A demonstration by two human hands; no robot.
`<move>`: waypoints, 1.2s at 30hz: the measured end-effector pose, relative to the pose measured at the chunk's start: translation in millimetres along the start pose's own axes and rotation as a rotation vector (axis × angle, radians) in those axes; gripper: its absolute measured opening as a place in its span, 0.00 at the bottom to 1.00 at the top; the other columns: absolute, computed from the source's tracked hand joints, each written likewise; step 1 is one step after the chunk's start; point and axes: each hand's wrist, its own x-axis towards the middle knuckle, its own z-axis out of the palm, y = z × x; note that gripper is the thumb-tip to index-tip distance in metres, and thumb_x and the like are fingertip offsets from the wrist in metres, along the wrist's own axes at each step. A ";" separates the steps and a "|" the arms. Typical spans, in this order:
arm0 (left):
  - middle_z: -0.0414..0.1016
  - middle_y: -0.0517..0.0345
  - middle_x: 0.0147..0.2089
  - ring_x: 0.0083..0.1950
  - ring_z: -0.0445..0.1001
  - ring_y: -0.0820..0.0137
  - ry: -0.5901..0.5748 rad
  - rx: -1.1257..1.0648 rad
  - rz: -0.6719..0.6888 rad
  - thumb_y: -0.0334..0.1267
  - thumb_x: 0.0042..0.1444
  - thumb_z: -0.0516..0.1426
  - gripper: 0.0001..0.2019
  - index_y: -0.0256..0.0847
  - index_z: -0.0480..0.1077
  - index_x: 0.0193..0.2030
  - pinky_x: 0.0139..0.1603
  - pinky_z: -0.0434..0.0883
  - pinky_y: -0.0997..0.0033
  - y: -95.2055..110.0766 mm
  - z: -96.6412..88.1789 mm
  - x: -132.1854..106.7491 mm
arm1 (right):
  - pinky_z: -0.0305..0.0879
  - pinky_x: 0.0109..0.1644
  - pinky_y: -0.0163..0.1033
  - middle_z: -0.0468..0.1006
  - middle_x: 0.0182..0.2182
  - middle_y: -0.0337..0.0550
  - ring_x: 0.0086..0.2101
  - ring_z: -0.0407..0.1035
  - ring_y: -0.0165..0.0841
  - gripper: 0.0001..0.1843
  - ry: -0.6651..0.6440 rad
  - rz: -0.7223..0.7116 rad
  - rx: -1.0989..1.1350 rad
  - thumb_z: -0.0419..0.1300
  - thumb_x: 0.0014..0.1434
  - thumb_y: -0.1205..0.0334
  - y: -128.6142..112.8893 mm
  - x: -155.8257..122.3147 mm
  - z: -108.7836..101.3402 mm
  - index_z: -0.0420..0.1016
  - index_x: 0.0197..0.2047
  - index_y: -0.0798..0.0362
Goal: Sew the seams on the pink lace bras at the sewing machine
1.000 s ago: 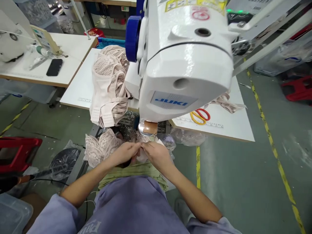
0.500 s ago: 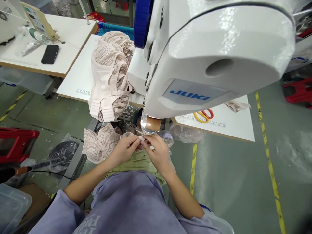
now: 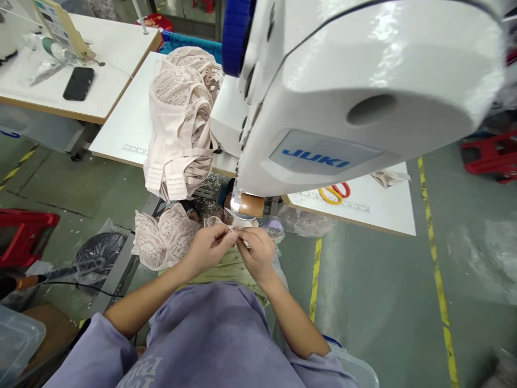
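My left hand (image 3: 208,248) and my right hand (image 3: 255,249) meet fingertip to fingertip just below the head of a white JUKI sewing machine (image 3: 347,102). Both pinch a small piece of pale lace fabric (image 3: 216,222) that runs left into a beige lace bra (image 3: 163,240) lying by my left wrist. The fingers of both hands are closed on the fabric. A brown cylinder (image 3: 246,205) on the machine's underside sits right above my hands. Under them lies green cloth (image 3: 228,267) on my lap.
A stack of beige bras (image 3: 177,124) hangs over the front edge of the white table (image 3: 121,134). Yellow and red scissors (image 3: 333,193) lie on the table at the right. A black phone (image 3: 78,83) rests on another table far left. A red stool (image 3: 24,237) stands on the floor.
The view has moved closer to the machine. My hands have risen a little toward the machine's underside and still pinch the lace piece between them.
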 end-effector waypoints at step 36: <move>0.72 0.59 0.30 0.28 0.65 0.76 -0.112 -0.748 -0.300 0.47 0.58 0.59 0.15 0.37 0.69 0.29 0.29 0.63 0.75 -12.1 -19.8 -4.7 | 0.73 0.35 0.44 0.78 0.52 0.50 0.31 0.74 0.36 0.18 -0.485 0.084 -0.178 0.60 0.65 0.55 -17.9 -9.9 -77.9 0.71 0.56 0.47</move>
